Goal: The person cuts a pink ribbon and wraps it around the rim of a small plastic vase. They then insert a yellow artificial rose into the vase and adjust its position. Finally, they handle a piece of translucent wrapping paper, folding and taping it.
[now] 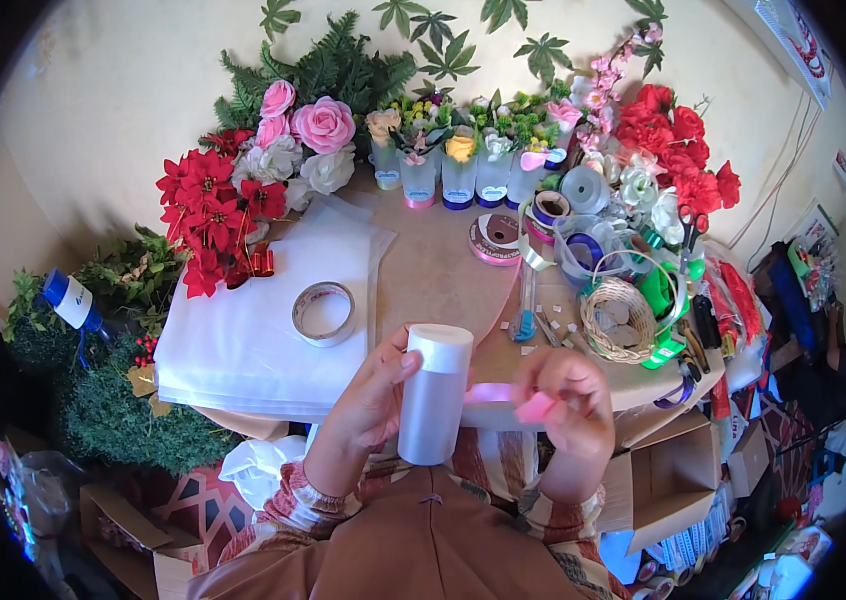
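Note:
My left hand (375, 385) is wrapped round a pale grey cylinder (430, 410) with a white band at its top end, held tilted near the table's front edge. To its right, my right hand (568, 405) pinches a pink ribbon (491, 393) between thumb and fingers. The ribbon runs from the side of the cylinder to those fingertips, and its loose pink end (537, 407) shows there. Whether the ribbon is fixed to the cylinder is hidden. A ribbon spool (495, 236) lies farther back, a thin pink strand trailing from it toward my hands.
White sheets (243, 345) under a tape roll (323, 312) cover the left side. Frosted cups (458, 180) of artificial flowers line the back. On the right stand a wicker basket (618, 318), a cutter (526, 315) and scissors (691, 232). A cardboard box (668, 480) sits below.

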The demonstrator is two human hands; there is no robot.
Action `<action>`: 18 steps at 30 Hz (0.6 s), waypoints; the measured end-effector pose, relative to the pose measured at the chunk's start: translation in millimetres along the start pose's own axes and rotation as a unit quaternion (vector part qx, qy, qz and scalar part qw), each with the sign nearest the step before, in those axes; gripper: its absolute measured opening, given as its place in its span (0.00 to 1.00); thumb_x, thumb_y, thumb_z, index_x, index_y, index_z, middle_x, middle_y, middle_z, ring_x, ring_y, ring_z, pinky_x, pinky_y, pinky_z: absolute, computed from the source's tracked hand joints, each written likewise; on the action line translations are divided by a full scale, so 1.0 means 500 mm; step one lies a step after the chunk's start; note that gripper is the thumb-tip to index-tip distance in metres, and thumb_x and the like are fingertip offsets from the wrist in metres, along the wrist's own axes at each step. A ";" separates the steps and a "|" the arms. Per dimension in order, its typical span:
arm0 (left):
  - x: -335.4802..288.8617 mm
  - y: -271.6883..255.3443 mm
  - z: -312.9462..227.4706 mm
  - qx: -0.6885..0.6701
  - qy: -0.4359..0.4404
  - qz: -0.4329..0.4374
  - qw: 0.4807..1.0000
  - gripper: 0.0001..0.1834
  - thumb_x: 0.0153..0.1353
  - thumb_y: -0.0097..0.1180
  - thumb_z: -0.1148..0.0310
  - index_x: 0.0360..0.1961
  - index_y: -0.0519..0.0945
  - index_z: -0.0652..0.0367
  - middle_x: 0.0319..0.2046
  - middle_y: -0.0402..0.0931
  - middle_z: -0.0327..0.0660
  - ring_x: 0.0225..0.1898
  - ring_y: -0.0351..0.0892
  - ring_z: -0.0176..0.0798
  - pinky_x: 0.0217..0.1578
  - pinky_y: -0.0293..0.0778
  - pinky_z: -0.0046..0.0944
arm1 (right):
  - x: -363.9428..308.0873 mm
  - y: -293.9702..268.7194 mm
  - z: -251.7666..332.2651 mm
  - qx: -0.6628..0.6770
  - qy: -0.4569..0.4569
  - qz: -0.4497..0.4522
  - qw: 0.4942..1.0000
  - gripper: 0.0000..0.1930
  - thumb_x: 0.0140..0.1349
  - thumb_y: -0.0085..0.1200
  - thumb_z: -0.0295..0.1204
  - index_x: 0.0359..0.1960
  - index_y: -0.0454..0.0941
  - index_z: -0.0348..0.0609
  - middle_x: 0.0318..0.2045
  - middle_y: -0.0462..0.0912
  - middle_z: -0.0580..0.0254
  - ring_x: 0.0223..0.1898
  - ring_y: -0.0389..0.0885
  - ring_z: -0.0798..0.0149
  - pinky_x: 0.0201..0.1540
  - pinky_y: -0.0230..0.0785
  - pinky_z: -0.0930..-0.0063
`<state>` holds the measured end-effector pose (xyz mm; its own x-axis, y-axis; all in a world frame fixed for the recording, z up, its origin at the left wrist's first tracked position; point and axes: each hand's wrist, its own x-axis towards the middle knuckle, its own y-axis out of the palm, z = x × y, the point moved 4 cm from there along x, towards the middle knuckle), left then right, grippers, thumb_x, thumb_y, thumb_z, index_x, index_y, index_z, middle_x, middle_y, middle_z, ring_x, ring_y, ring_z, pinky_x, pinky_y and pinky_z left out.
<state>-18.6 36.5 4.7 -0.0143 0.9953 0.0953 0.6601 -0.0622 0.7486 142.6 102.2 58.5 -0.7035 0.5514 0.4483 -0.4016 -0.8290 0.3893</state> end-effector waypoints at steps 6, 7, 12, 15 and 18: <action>-0.003 -0.006 0.008 -0.096 -0.043 0.012 0.994 0.31 0.54 0.58 0.57 0.54 0.62 0.62 0.50 0.69 0.50 0.49 0.73 0.45 0.48 0.73 0.43 | -0.005 -0.018 0.005 -0.045 -0.026 -0.010 0.999 0.12 0.52 0.58 0.31 0.23 0.68 0.39 0.20 0.72 0.60 0.22 0.66 0.69 0.24 0.57 0.79; -0.004 -0.007 0.009 -0.105 -0.049 0.011 0.993 0.31 0.55 0.58 0.58 0.54 0.62 0.62 0.50 0.69 0.50 0.49 0.73 0.45 0.48 0.73 0.43 | -0.006 -0.018 0.004 -0.045 -0.010 -0.011 0.999 0.10 0.52 0.59 0.29 0.24 0.69 0.38 0.22 0.73 0.61 0.24 0.67 0.70 0.27 0.58 0.80; -0.006 -0.005 0.001 0.061 0.027 -0.039 0.997 0.29 0.54 0.58 0.57 0.50 0.63 0.61 0.46 0.71 0.51 0.46 0.75 0.46 0.46 0.74 0.44 | 0.000 -0.006 0.010 -0.081 0.065 -0.018 0.994 0.06 0.52 0.59 0.21 0.29 0.75 0.33 0.28 0.75 0.64 0.29 0.71 0.76 0.32 0.62 0.85; -0.009 -0.001 0.001 0.108 0.052 -0.065 0.991 0.28 0.51 0.61 0.58 0.48 0.63 0.59 0.44 0.72 0.51 0.46 0.75 0.46 0.45 0.74 0.44 | 0.014 0.000 0.012 -0.168 0.094 0.000 0.981 0.05 0.52 0.59 0.21 0.29 0.76 0.33 0.28 0.77 0.66 0.30 0.73 0.78 0.32 0.64 0.87; -0.014 0.005 -0.002 0.087 0.046 -0.042 0.994 0.25 0.53 0.60 0.66 0.49 0.62 0.58 0.46 0.69 0.46 0.48 0.72 0.39 0.48 0.70 0.40 | 0.031 0.015 0.013 -0.194 0.094 -0.021 0.976 0.05 0.50 0.58 0.20 0.27 0.74 0.35 0.25 0.73 0.67 0.25 0.68 0.79 0.27 0.60 0.87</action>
<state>-17.8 29.1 6.6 -0.1381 0.9850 0.1032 0.7736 0.0423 0.6323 132.4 105.1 73.7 -0.7621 0.5896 0.2676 -0.5990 -0.7989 0.0545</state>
